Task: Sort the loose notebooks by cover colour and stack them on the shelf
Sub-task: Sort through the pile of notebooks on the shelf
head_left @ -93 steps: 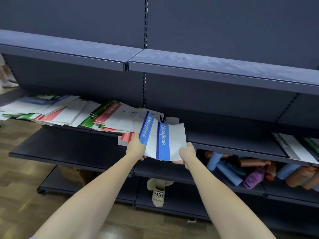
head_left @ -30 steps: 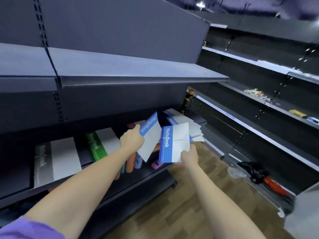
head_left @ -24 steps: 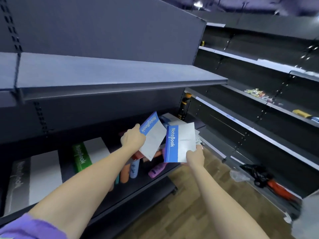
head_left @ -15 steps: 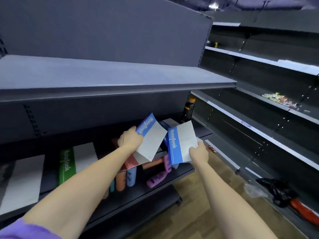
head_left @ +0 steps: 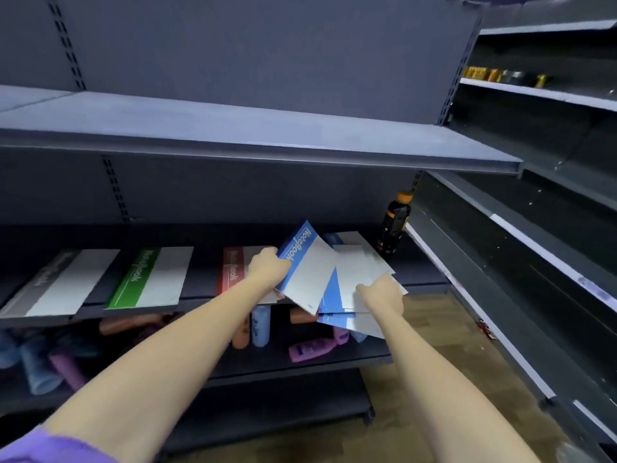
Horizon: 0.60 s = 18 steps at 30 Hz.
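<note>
My left hand (head_left: 268,267) grips a blue-and-white notebook (head_left: 305,269), held tilted above the shelf (head_left: 207,292). My right hand (head_left: 382,292) holds a second blue notebook (head_left: 349,279) down on the pile of blue notebooks (head_left: 354,320) at the shelf's right end; that pile hangs over the front edge. Further left on the same shelf lie a red notebook (head_left: 232,267), a green one (head_left: 152,277) and a grey one (head_left: 60,282), each apart from the others.
A dark bottle with an orange cap (head_left: 394,222) stands at the shelf's right end behind the blue pile. Coloured bottles (head_left: 310,350) lie on the shelf below. An upper shelf (head_left: 267,142) overhangs. More shelving (head_left: 521,248) runs along the right, over wooden floor (head_left: 427,315).
The view swung along the shelf from the loose pile to the sorted stacks. My right hand lowered its blue notebook onto the blue pile; my left hand still holds its notebook up.
</note>
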Available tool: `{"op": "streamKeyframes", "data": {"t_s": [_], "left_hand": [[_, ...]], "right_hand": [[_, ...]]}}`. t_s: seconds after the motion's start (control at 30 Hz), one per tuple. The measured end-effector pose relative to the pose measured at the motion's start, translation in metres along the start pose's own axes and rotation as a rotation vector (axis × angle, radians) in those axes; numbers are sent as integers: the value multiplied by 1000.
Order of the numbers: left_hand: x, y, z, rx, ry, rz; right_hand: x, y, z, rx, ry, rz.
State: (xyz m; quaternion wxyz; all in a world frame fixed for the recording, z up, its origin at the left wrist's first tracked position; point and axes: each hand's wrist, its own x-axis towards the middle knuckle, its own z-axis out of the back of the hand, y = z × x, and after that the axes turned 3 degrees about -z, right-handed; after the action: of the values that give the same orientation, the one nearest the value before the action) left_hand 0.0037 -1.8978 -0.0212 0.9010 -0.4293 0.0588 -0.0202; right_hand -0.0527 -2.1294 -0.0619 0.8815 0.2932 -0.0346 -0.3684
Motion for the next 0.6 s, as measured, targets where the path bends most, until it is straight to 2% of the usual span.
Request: {"op": "streamKeyframes", "data": {"t_s": [0.13, 0.17, 0.27, 0.37, 0.5, 0.6], "left_hand": [[-19, -23, -38, -112, 54, 169], [-22, -28, -46, -73, 59, 175], [-26, -34, -69, 284, 13, 84], [-30, -38, -87, 582, 55, 12], [-33, -46, -91, 735, 62, -48], [-37, -42, -80, 714, 66, -121]], "right_hand": [[5, -15, 7, -3, 76, 136], [6, -19, 9, -2, 95, 168], [11, -27, 16, 23, 165, 240], [16, -32, 25, 57, 219, 267], [19, -36, 29, 36, 250, 291], [16, -32, 26, 7, 189, 330]]}}
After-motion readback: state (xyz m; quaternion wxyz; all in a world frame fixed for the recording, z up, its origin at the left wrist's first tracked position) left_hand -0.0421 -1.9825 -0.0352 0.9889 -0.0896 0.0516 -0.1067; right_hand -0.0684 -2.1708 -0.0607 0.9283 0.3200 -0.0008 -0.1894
